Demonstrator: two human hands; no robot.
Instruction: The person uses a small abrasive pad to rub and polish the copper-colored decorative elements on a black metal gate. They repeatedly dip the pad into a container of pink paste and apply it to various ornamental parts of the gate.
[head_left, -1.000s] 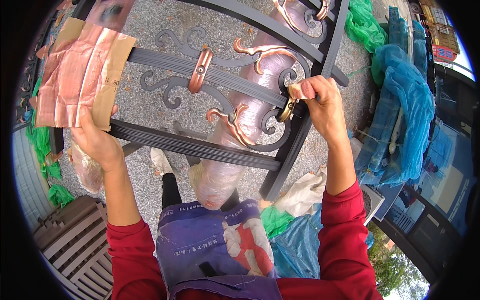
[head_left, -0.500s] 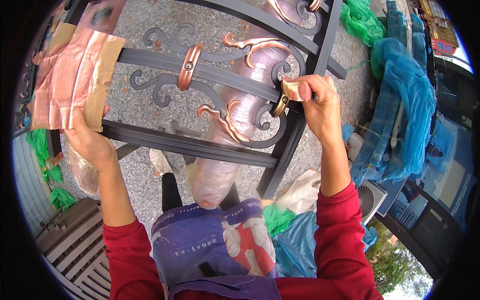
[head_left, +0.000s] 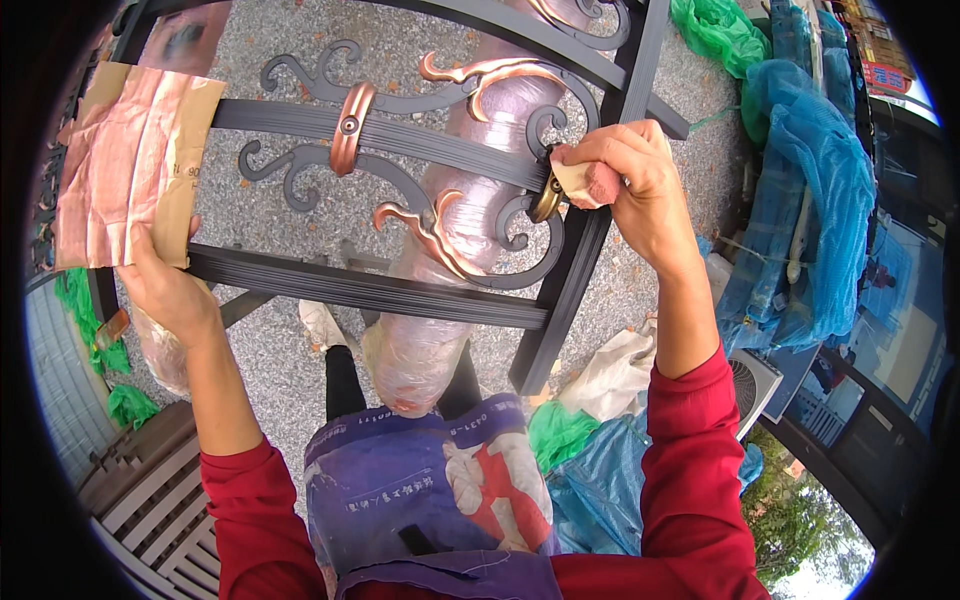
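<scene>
My left hand [head_left: 172, 290] grips the lower edge of a flat piece of cardboard [head_left: 125, 165] smeared with copper-coloured paint. The cardboard is at the left end of a dark metal railing panel [head_left: 370, 285]. Between the thumb and fingers of my right hand [head_left: 648, 195] is a small pale sponge [head_left: 592, 186] with a reddish-copper end. The sponge is against or just beside a gold-toned collar [head_left: 546, 199] on the middle bar. A copper-coloured collar [head_left: 352, 130] wraps the same bar further left. Dark scrolls with copper leaf tips [head_left: 430, 235] curl around the bar.
A roll wrapped in clear plastic [head_left: 425, 350] lies beneath the railing. Blue-wrapped bundles [head_left: 800, 200] and green netting [head_left: 720, 35] stand at the right. A slatted brown bench [head_left: 165, 510] is at lower left. Blue sheeting [head_left: 600, 490] and an air-conditioner unit [head_left: 752, 390] sit at lower right.
The railing has shifted slightly left in view. My right hand has tilted and moved a little with the sponge, whose reddish end shows more. The left hand keeps its hold on the cardboard.
</scene>
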